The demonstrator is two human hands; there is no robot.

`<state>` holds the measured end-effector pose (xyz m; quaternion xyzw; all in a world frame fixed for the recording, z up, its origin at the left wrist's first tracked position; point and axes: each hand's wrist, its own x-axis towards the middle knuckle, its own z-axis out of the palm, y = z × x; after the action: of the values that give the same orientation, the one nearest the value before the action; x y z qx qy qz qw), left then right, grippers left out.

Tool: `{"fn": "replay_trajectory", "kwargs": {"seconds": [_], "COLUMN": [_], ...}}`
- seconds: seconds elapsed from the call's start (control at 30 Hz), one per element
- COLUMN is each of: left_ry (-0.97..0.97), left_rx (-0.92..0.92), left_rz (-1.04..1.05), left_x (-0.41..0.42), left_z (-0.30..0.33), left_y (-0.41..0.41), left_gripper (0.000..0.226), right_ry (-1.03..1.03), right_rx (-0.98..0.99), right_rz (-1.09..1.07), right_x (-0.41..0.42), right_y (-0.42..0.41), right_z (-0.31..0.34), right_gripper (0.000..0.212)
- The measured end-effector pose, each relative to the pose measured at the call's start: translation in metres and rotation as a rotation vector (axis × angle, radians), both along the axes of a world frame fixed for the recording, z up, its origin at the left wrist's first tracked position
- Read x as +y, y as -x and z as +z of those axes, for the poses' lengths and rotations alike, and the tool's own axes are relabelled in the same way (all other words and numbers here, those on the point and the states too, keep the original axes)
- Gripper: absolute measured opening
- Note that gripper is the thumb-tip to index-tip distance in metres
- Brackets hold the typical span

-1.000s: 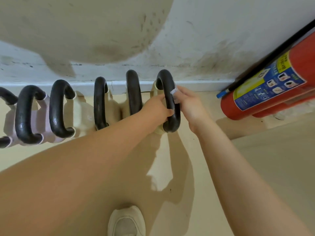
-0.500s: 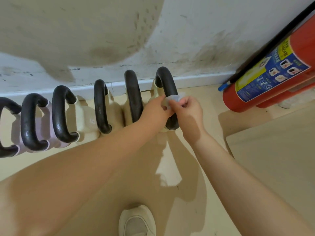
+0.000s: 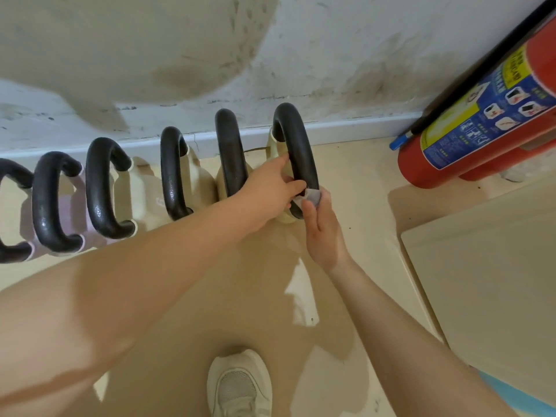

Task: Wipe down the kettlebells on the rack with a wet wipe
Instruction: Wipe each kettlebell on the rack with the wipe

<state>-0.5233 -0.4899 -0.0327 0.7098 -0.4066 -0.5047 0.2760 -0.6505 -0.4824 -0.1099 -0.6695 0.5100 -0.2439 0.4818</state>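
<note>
The head view looked down on a row of kettlebells (image 3: 168,182) standing on the beige floor (image 3: 361,206) along its far edge, against the white skirting of a stained wall (image 3: 331,55). Their black looped handles stood upright side by side; the bodies were cream, apart from a pale pink one near the left end. The rightmost kettlebell (image 3: 296,152) was the one being handled. The left hand (image 3: 270,188) reached in from the left, its fingers curled around the near part of that black handle. The right hand (image 3: 323,233) pinched a small crumpled wet wipe (image 3: 313,197) between thumb and fingers, pressing it to the handle's lower near end. A red fire extinguisher (image 3: 469,127) lay tilted at the floor's far right corner. A white shoe (image 3: 240,386) showed at the near edge.
</note>
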Motion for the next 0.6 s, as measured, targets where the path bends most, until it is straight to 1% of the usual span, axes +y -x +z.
{"fn": "replay_trajectory", "kwargs": {"seconds": [0.07,0.13,0.2,0.3,0.33,0.37,0.4,0.43,0.47,0.53,0.57,0.6], "left_ry": [-0.011,-0.016,-0.017,-0.033,-0.041,-0.056,-0.076,-0.104,-0.132,-0.165,-0.164,-0.146], "left_rx": [0.029,0.056,0.081,0.178,0.208,0.261,0.355,0.479,0.605,0.781,0.823,0.846], "left_rz": [0.009,0.03,0.055,0.095,0.098,0.104,0.119,0.128,0.139,0.202,0.241,0.286], "left_x": [-0.001,-0.001,-0.001,-0.002,-0.002,-0.002,-0.003,-0.002,-0.001,0.002,0.001,-0.002], "left_z": [-0.002,-0.005,-0.007,-0.007,-0.006,-0.006,-0.009,-0.008,-0.004,0.004,0.009,0.015], "left_y": [0.0,-0.001,-0.002,-0.001,-0.002,-0.004,-0.008,-0.011,-0.013,-0.016,-0.016,-0.017], "left_gripper": [0.058,0.06,0.061,0.061,0.061,0.059,0.054,0.048,0.042,0.044,0.05,0.055], "right_ry": [0.064,0.105,0.148,0.151,0.195,0.273,0.377,0.488,0.541,0.487,0.461,0.489], "right_rx": [0.055,0.051,0.026,0.059,0.075,0.098,0.152,0.215,0.265,0.274,0.273,0.322], "right_rz": [0.004,-0.076,-0.12,-0.108,-0.095,-0.062,-0.01,0.055,0.12,0.2,0.228,0.268], "right_x": [0.01,0.012,0.009,0.007,0.007,0.006,0.003,-0.003,-0.011,-0.03,-0.04,-0.048], "right_y": [-0.005,-0.011,-0.016,-0.018,-0.018,-0.018,-0.018,-0.016,-0.014,-0.014,-0.015,-0.018], "right_z": [-0.006,-0.004,0.0,0.002,0.002,0.002,0.001,0.003,0.006,0.019,0.025,0.03], "right_gripper": [0.045,0.052,0.056,0.06,0.06,0.06,0.058,0.056,0.053,0.048,0.047,0.047]}}
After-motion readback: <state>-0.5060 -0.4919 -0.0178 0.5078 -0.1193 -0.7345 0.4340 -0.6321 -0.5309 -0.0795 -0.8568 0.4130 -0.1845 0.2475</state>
